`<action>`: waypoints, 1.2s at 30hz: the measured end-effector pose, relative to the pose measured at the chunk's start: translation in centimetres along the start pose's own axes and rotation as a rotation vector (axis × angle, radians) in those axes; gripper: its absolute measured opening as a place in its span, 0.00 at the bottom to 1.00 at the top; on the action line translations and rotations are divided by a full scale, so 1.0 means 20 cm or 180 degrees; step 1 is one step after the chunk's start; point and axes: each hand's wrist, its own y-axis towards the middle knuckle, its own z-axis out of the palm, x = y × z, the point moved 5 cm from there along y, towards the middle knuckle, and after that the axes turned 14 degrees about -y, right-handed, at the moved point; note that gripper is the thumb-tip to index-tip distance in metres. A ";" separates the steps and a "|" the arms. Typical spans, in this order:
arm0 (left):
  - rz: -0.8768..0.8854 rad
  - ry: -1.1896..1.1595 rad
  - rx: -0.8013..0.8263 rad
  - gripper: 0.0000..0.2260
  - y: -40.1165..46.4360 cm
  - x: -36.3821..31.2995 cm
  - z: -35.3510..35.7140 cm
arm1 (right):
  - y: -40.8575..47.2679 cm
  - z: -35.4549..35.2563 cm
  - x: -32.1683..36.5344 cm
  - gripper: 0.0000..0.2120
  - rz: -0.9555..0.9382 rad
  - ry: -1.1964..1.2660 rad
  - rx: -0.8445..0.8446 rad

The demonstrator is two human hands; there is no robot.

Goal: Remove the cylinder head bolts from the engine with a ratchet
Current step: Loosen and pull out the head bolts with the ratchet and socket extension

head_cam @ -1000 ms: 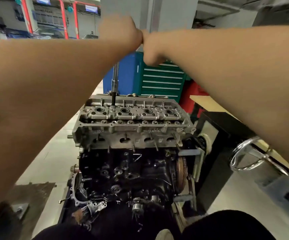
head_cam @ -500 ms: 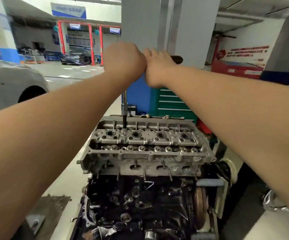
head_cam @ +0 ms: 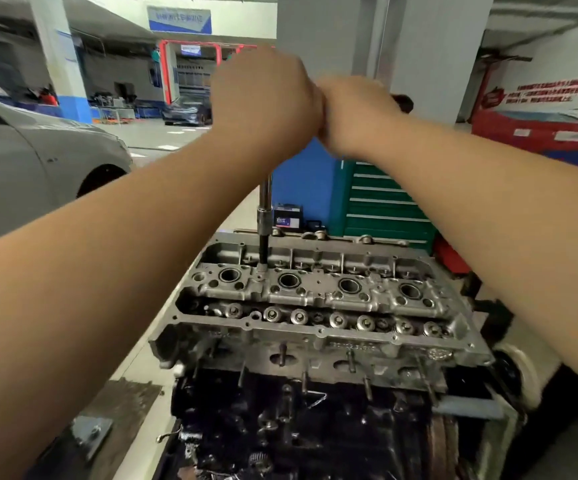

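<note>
Head view: engine point(head_cam: 318, 306) stands on pale garage floor point(head_cam: 149, 133) near green tool chest point(head_cam: 384, 206).

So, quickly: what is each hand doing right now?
Left hand: fingers curled over the top of the long steel ratchet extension.
Right hand: grips the dark ratchet handle.

A green tool chest point(head_cam: 384, 202) stands near a grey car point(head_cam: 38, 157).
</note>
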 end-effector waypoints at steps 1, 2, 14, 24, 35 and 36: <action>0.0085 0.0097 -0.0009 0.16 0.00 -0.04 0.01 | 0.01 0.02 -0.01 0.13 0.0011 0.0071 0.0075; 0.0109 0.0070 0.0021 0.16 0.00 -0.05 0.01 | 0.00 0.03 -0.03 0.12 0.0066 0.0055 0.0144; -0.0068 -0.0024 -0.0088 0.16 -0.01 -0.01 0.00 | 0.02 0.00 0.00 0.13 -0.0014 0.0017 -0.0112; 0.0062 -0.3676 0.0533 0.18 -0.02 0.11 0.02 | -0.08 -0.20 0.14 0.06 0.0000 -0.1390 -0.0503; 0.0033 -0.0809 -0.0084 0.17 0.00 -0.01 0.04 | -0.03 -0.01 -0.02 0.08 0.0127 -0.0233 -0.0089; 0.0111 -0.1486 0.0060 0.19 0.00 0.03 0.04 | -0.05 -0.05 0.01 0.09 0.0148 -0.0489 -0.0234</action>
